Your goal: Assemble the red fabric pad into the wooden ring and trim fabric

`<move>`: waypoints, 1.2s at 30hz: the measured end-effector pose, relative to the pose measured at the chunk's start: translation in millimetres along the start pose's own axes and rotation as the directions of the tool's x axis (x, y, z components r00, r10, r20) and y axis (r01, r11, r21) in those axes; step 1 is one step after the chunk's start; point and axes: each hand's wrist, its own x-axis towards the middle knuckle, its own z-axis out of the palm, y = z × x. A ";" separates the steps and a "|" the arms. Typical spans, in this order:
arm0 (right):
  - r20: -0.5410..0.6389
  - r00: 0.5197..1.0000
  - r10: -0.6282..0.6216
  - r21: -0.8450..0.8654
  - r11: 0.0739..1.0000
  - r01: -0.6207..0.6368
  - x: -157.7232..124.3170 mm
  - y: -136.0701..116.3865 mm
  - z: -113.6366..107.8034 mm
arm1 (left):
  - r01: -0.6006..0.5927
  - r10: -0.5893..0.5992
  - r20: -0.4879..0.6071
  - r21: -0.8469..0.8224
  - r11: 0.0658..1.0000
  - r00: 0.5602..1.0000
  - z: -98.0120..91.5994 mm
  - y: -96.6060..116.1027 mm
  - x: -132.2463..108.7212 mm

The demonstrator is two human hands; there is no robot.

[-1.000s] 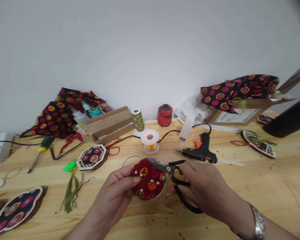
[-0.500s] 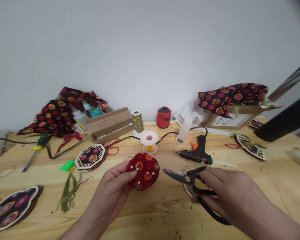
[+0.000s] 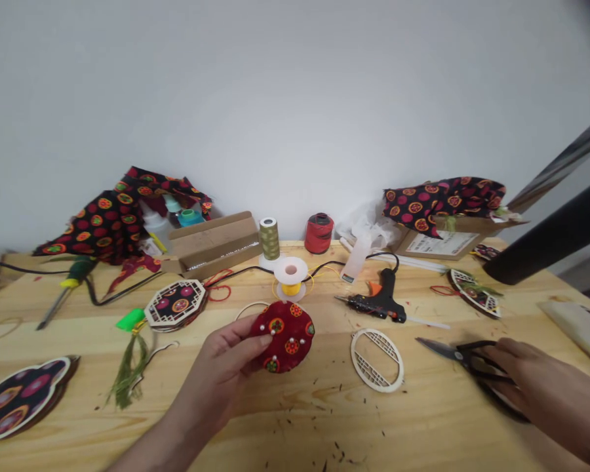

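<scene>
In my left hand (image 3: 229, 360) is a round, dark red patterned fabric piece (image 3: 295, 351), pinched at its left edge; small white beads or pin heads dot its front. My right hand (image 3: 541, 383), out to the right and low over the table, has its fingers around the black handles of a pair of scissors (image 3: 465, 357). The blades point left and look closed. Between the hands lies a pale openwork wooden ring (image 3: 396, 375), flat on the table. Behind the fabric piece, a thin pale hoop (image 3: 246, 307) shows only in part.
A black glue gun (image 3: 386, 303) lies behind the wooden ring. Several thread spools stand along the back, one of them red (image 3: 318, 235). An octagonal ornament (image 3: 174, 303) and a green tassel (image 3: 129, 370) lie left. A black cylinder (image 3: 545, 236) leans in from the right.
My right hand has carried the scissors to the right, away from the fabric piece, uncovering the wooden ring. My left hand keeps its hold. The view has shifted slightly.
</scene>
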 end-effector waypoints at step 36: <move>0.379 0.922 -0.081 0.921 0.127 -0.367 112.9 -213.2 4.4 | 0.080 -0.084 0.091 0.052 0.995 0.992 12.1 -1.9 -6.9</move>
